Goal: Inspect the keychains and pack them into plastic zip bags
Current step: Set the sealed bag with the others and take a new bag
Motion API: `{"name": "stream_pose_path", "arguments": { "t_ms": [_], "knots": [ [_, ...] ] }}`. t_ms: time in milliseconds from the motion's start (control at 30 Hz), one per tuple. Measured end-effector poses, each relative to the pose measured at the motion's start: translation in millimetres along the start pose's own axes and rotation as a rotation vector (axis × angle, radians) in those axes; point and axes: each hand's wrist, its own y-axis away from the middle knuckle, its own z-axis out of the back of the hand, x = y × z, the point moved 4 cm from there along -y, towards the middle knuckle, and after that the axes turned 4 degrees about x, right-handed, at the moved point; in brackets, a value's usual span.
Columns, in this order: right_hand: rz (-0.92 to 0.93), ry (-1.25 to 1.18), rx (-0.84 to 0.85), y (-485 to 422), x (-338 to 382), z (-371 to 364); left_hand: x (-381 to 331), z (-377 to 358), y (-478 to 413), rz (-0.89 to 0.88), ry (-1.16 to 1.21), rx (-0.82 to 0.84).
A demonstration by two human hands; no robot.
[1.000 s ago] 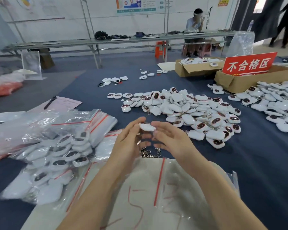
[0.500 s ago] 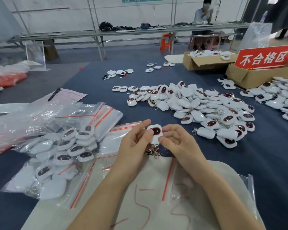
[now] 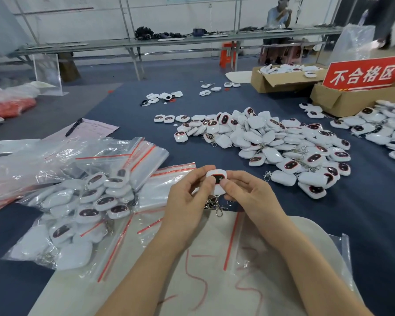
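The left hand (image 3: pixel 187 197) and right hand (image 3: pixel 246 192) pinch one small white plastic keychain (image 3: pixel 217 179), dark red-rimmed window up. Its metal clasp (image 3: pixel 218 209) dangles toward six o'clock. A loose keychain heap (image 3: pixel 271 142) lies at two o'clock on the blue worktop (image 3: pixel 363 213).

Bright, even light casts only faint shadows, white glare streaks the zip bags (image 3: pixel 43 163) left of the left hand (image 3: pixel 187 201), and the far background bows and softens toward the edges.

Keychain pile (image 3: pixel 271 142) right; filled bags (image 3: pixel 82 206) left
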Motion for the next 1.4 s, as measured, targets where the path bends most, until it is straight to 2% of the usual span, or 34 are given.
{"name": "stream_pose_path", "arguments": {
  "t_ms": [500, 867, 1200, 1400],
  "knots": [
    [-0.053, -0.061, -0.05, 1.2, -1.7, 0.9, -0.4, -2.4, 1.1, -0.003, 0.015, 0.007],
    [-0.1, -0.06, -0.023, 1.5, -6.7, 2.3, 2.7, -5.9, 1.1, 0.033, -0.074, 0.1],
    [-0.051, -0.071, -0.009, -0.2, -7.4, 3.2, 0.4, -5.9, 1.1, 0.015, -0.096, 0.051],
    [-0.018, -0.292, 0.128, -1.2, -6.2, -5.1, -3.2, -3.8, 2.9, -0.075, -0.135, -0.012]
  ]
}}
